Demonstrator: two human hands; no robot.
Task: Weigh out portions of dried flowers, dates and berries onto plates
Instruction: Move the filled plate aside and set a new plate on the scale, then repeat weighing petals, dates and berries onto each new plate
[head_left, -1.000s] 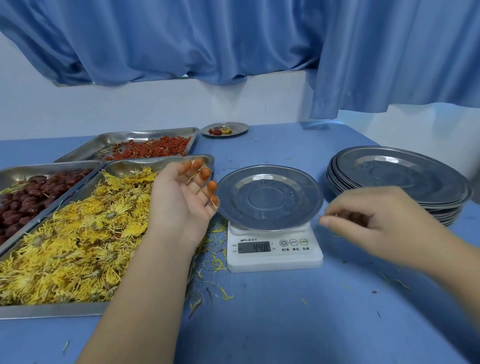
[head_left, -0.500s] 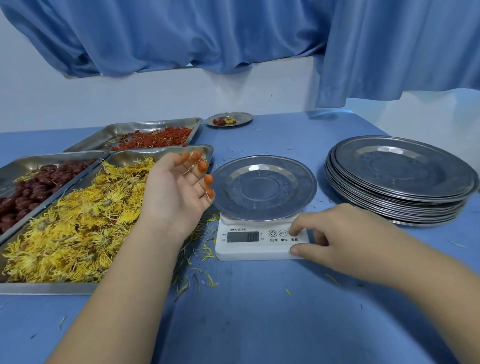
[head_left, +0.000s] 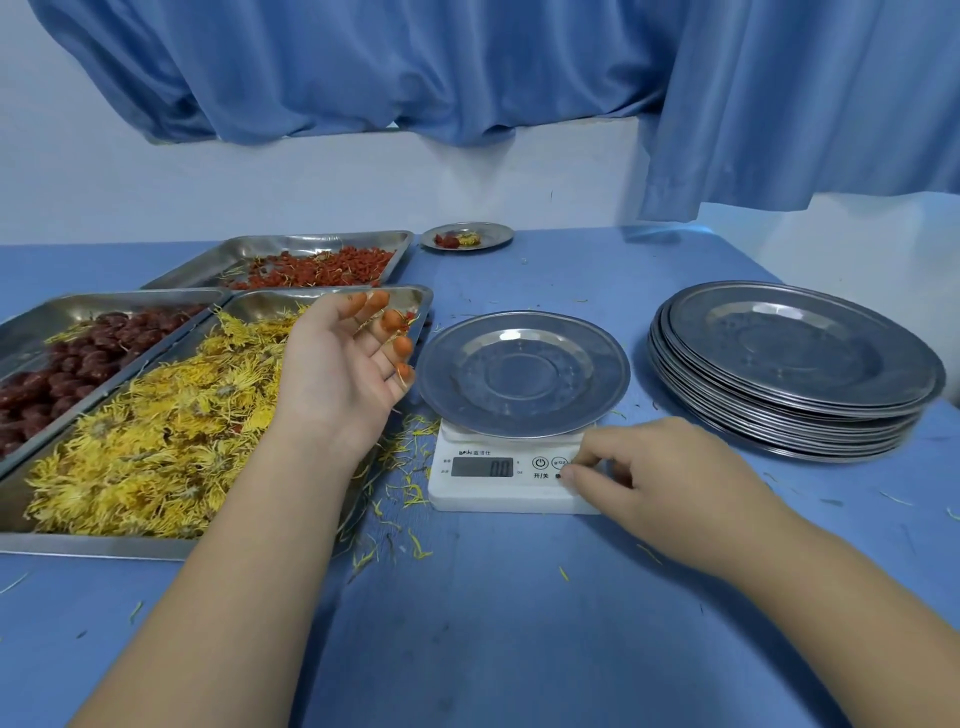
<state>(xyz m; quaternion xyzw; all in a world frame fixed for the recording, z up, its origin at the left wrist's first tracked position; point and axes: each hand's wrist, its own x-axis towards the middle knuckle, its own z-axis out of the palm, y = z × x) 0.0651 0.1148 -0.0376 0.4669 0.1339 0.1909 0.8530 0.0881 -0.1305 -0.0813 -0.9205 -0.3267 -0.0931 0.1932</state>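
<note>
**Weighing station on the blue desk: 1 plate on the scale, reading 0.0**

- Plate (head_left: 522, 371): round, steel, bare; sits on the white scale (head_left: 511, 473) near the middle of the desk (head_left: 519, 623). The display shows 0.0.
- Right hand (head_left: 670, 478): fingers curled in, gripping nothing. Thumb and forefinger tips touch the right end of the scale's button panel.
- Left hand (head_left: 343, 374): released, palm up, fingers spread and orange-stained at the tips. It hovers over the right side of the flower tray, just beside the plate.
- Dried flowers (head_left: 156, 447): yellow, heaped in the nearest tray (head_left: 93, 545), left of the scale.
- Dates (head_left: 78, 358): dark red, in a 2nd tray (head_left: 104, 300) touching the flower tray's left side.
- Berries (head_left: 322, 267): small, red, in a 3rd tray (head_left: 311, 240) behind the other 2.
- Loose petals (head_left: 410, 488): scattered on the desk between the flower tray and the scale.
- Stack of plates (head_left: 795, 364): same steel kind, right of the scale, apart from it.
- Small plate (head_left: 467, 238): at the back of the desk, holding red and yellow bits.
- Curtain (head_left: 415, 67): blue, hanging along the white wall behind.
</note>
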